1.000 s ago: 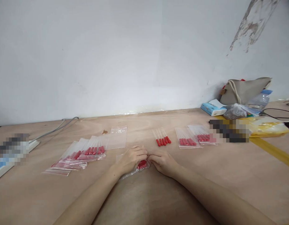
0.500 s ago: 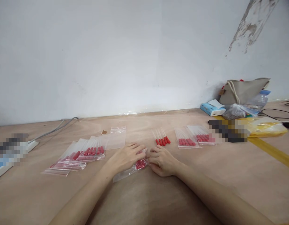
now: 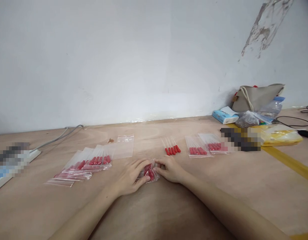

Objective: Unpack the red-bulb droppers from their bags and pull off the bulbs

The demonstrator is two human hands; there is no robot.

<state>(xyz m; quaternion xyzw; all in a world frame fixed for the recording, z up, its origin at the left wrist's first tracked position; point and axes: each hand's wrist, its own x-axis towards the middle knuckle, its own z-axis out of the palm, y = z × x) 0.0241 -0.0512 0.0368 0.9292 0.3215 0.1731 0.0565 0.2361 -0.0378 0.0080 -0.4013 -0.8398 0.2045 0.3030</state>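
Between my hands is a clear zip bag [image 3: 152,174] with red-bulbed droppers inside, its near-right part crumpled. My left hand [image 3: 134,177] grips it from the left, fingers over the far side and thumb at the near side. At the bag's right edge, my right hand [image 3: 170,170] pinches the plastic between thumb and fingers. Several loose droppers [image 3: 172,150] with red bulbs and thin clear stems lie side by side just beyond my right hand. An empty-looking zip bag [image 3: 125,146] rests flat beyond my left hand.
Overlapping bags of droppers [image 3: 80,165] lie to the left, and two more filled bags [image 3: 197,150] to the right. Tissue pack [image 3: 225,115], grey bag [image 3: 260,96] and yellow package [image 3: 281,136] stand at the far right. A cable [image 3: 59,137] runs along the left by the wall.
My left hand has turned so its thumb shows at the bag's near side. My right fingers now pinch the bag's edge, and the bag is more bunched up.
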